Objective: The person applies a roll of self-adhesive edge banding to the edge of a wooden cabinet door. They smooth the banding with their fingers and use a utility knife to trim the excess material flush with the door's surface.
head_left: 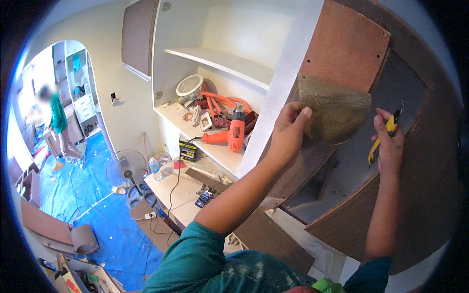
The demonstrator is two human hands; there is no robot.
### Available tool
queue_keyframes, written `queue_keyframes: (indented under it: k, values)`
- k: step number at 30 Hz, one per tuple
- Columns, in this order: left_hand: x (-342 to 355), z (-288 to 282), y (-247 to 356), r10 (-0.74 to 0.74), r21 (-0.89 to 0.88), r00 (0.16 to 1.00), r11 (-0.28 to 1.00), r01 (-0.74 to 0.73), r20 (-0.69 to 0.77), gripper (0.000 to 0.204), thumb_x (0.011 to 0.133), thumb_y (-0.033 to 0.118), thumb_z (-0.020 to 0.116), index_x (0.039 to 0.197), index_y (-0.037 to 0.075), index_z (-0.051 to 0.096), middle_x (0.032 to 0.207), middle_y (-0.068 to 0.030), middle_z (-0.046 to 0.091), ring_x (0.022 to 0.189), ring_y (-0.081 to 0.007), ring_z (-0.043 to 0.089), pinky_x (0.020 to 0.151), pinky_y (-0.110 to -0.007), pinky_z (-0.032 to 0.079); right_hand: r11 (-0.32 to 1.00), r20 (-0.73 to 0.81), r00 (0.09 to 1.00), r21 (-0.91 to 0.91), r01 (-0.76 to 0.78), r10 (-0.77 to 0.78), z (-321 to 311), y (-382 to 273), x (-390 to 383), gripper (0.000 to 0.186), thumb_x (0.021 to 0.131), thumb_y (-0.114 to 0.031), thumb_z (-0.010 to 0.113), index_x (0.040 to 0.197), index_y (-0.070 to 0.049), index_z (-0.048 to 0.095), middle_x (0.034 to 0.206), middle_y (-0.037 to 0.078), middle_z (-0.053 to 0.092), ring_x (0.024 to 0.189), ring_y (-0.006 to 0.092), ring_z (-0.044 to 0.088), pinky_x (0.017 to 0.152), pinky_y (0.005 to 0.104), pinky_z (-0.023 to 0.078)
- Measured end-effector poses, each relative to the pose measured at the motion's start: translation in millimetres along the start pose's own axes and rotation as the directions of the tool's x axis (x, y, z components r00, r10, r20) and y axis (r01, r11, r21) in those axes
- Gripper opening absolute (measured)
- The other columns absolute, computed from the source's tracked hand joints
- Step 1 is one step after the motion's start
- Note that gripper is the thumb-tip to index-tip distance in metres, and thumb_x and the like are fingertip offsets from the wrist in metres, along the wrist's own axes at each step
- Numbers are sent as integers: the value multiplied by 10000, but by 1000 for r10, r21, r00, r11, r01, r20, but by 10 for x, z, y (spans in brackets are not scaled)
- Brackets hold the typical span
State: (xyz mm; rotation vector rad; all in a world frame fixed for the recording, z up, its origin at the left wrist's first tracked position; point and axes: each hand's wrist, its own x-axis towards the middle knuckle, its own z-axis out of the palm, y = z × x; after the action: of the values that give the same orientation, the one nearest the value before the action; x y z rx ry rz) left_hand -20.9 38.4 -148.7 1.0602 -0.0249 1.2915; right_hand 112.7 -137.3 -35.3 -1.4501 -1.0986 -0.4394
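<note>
**Pinching veneer sheet against curved cabinet**

Reaching up, my left hand pinches the olive-brown veneer sheet at its nine o'clock edge. At three o'clock, my right hand is clenched around a yellow utility knife, forearm raised nearly vertical.

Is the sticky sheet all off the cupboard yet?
Not yet. One corner of the thin brownish sheet is lifted off the grey panel. The left hand pinches its edge; the right hand holds a yellow utility knife. The top edge remains attached under the brown board.
</note>
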Motion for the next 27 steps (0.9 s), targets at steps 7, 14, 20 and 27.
queue_keyframes:
  k: [7, 14, 20, 27]
  values:
    - [-806, -673, -178, -8, 189, 984, 981, 43, -179, 323, 1024, 252, 614, 1213, -10, 611, 1097, -99, 657, 1032, -151, 601, 938, -308, 471, 995, 88, 995, 86, -58, 50, 207, 205, -90, 236, 918, -279, 769, 972, -74, 666, 827, -6, 634, 718, 92, 552, 667, 269, 452]
    - [-1412, -1199, 61, -517, 441, 855, 777, 449, 41, 449, 1037, 381, 596, 778, 30, 703, 629, -26, 624, 568, -125, 594, 537, -274, 473, 987, 125, 992, 161, -22, 1, 281, 349, -166, 204, 899, -231, 786, 883, -93, 636, 776, -28, 614, 674, 74, 534, 626, 250, 440]
    - [-2289, -1705, -190, -763, 661, 625, 556, 503, 166, 457, 1064, 370, 551, 861, -9, 708, 683, -65, 672, 625, -141, 639, 612, -314, 525, 968, 157, 988, 247, -35, -4, 312, 316, -169, 173, 904, -214, 778, 887, -103, 647, 788, -52, 614, 707, 60, 533, 654, 245, 430]
    - [-3025, -2097, -416, -752, 580, 555, 643, 500, 355, 319, 1028, 306, 623, 1125, 7, 677, 999, -91, 703, 983, -168, 635, 887, -363, 502, 992, 155, 982, 46, -115, 107, -192, 1246, 200, 534, 956, -379, 690, 1358, -44, 584, 1238, 80, 627, 1108, 174, 575, 966, 328, 434]
